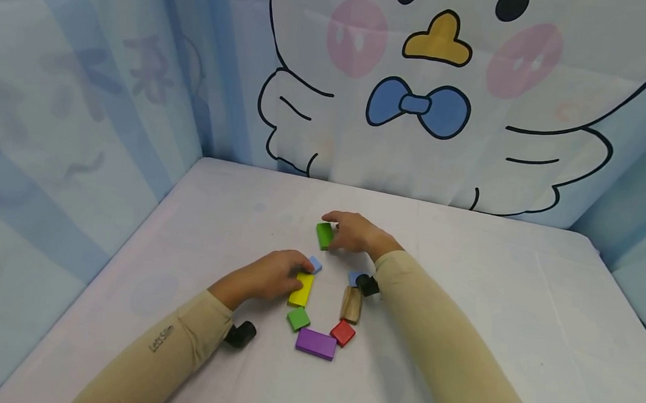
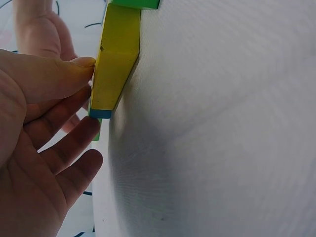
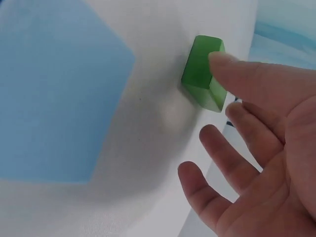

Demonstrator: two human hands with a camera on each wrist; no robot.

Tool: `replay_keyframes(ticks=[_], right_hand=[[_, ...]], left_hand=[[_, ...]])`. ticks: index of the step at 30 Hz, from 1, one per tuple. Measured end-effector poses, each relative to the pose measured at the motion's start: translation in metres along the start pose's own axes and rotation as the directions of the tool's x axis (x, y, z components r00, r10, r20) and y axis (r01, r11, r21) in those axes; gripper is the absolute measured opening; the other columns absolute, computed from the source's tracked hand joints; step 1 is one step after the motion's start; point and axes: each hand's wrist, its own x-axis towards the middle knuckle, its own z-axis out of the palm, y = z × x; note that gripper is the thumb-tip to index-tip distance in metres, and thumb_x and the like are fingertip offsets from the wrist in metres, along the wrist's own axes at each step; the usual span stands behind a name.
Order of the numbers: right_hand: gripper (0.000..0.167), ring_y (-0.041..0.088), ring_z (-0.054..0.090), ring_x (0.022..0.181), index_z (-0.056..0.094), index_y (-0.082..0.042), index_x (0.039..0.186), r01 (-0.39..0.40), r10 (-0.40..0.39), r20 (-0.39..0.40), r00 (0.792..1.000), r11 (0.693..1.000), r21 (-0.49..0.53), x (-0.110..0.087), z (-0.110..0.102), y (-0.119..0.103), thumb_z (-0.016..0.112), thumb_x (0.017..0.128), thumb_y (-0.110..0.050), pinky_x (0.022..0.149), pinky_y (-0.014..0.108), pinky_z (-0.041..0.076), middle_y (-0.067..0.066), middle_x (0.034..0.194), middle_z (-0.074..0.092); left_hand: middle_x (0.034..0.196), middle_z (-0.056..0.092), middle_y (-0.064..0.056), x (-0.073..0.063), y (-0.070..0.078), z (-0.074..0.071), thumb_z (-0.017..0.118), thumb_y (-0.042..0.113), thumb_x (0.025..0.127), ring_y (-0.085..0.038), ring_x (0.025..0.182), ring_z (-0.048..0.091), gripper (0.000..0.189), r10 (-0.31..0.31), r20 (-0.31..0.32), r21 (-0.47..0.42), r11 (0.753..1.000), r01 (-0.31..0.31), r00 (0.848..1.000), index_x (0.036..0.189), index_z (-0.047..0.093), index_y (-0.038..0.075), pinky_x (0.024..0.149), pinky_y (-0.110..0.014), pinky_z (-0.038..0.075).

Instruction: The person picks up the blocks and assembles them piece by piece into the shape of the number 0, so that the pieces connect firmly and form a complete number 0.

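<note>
My left hand [image 1: 272, 275] lies over the left side of a ring of toy blocks. Its thumb touches the yellow block [image 1: 300, 290], and its index fingertip is at a small light blue block [image 1: 315, 264]. In the left wrist view the other fingers spread loosely beside the yellow block [image 2: 116, 54]. At the far end of the ring my right hand [image 1: 356, 232] has its thumb against a green block [image 1: 324, 235], its index finger stretched past the far end. The right wrist view shows that green block [image 3: 200, 64] under the thumb tip, the remaining fingers loose; the index finger is mostly hidden.
Nearer lie a small green block [image 1: 298, 319], a purple block [image 1: 315, 344], a red block [image 1: 343, 333] and a wood-coloured block [image 1: 351, 304]. A blue block [image 1: 354, 277] is partly behind the right wrist camera [image 1: 368, 285]. A white cloth covers the table [image 1: 488, 295].
</note>
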Motion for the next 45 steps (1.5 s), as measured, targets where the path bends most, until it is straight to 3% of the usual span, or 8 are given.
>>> replay_keyframes(ticks=[9, 20, 25, 45], right_hand=[[0.068, 0.028, 0.049, 0.129, 0.049, -0.011, 0.147, 0.002, -0.003, -0.065, 0.998, 1.0, -0.011, 0.0034, 0.0063, -0.0024, 0.077, 0.089, -0.034, 0.111, 0.043, 0.038, 0.009, 0.147, 0.051], [0.063, 0.027, 0.051, 0.12, 0.049, -0.011, 0.146, -0.008, 0.007, -0.048, 0.999, 1.0, -0.009, 0.0028, 0.0094, -0.0018, 0.075, 0.091, -0.024, 0.109, 0.041, 0.041, 0.01, 0.146, 0.051], [0.06, 0.026, 0.05, 0.123, 0.05, -0.011, 0.146, -0.001, 0.001, -0.046, 0.999, 1.0, -0.002, 0.0023, 0.0069, -0.0011, 0.073, 0.09, -0.017, 0.11, 0.042, 0.039, 0.009, 0.147, 0.051], [0.041, 0.024, 0.056, 0.11, 0.06, -0.005, 0.13, 0.045, -0.044, -0.053, 0.998, 0.999, 0.006, -0.0001, 0.003, 0.0045, 0.067, 0.09, -0.01, 0.1, 0.037, 0.047, 0.011, 0.13, 0.061]], left_hand=[[0.133, 0.059, -0.006, -0.0025, 0.001, 0.0009, 0.068, 0.006, 0.095, -0.025, 0.128, 0.05, 0.031, 0.001, 0.001, -0.018, 1.0, -0.001, 1.0, 0.126, 0.065, 0.008, 0.112, -0.043, 0.037], [0.133, 0.059, -0.006, -0.0027, 0.0011, 0.0029, 0.069, 0.008, 0.095, -0.025, 0.128, 0.05, 0.031, 0.004, 0.003, -0.013, 1.0, -0.004, 1.0, 0.126, 0.065, 0.009, 0.112, -0.044, 0.037], [0.134, 0.059, -0.006, -0.0032, 0.002, 0.0022, 0.069, 0.008, 0.095, -0.024, 0.129, 0.05, 0.032, -0.01, -0.003, -0.019, 1.0, 0.01, 1.0, 0.127, 0.065, 0.009, 0.112, -0.044, 0.037], [0.134, 0.059, -0.005, -0.0024, 0.0025, 0.0001, 0.068, 0.007, 0.095, -0.024, 0.129, 0.05, 0.031, -0.008, -0.006, -0.007, 1.0, 0.008, 1.0, 0.126, 0.065, 0.009, 0.112, -0.043, 0.037]])
